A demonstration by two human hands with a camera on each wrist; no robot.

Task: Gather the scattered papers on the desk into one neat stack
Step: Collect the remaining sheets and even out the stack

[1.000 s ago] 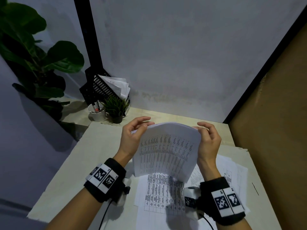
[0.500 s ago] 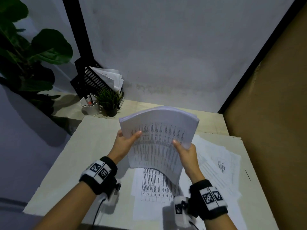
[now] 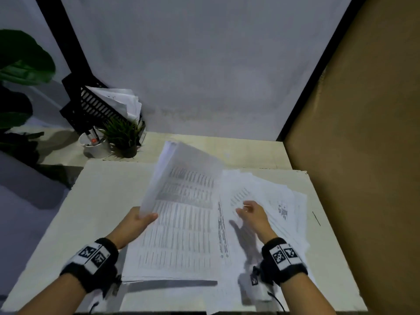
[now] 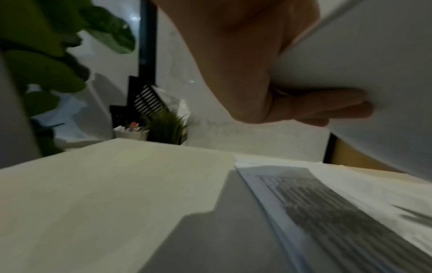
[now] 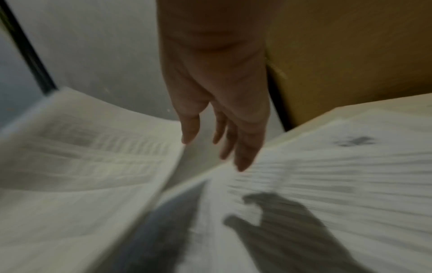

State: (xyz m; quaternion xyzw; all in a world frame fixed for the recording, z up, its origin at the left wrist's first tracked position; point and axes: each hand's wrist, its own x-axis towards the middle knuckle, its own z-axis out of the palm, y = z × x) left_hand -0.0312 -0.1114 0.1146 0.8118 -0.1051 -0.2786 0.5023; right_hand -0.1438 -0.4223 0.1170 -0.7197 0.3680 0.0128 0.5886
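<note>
From the head view, my left hand (image 3: 136, 220) pinches the lower left edge of the sheaf of papers (image 3: 181, 201), thumb on top — it tilts up off the desk (image 3: 102, 201). My right hand (image 3: 252, 212) hovers just right of it, fingers loose, holding nothing, over the scattered papers (image 3: 279, 201).

At my left wrist, fingers (image 4: 327, 103) curl under the sheaf (image 4: 362, 55); more printed sheets (image 4: 339, 212) lie below.

At my right wrist, the fingers (image 5: 243, 147) hang straight — everything blurred.
</note>
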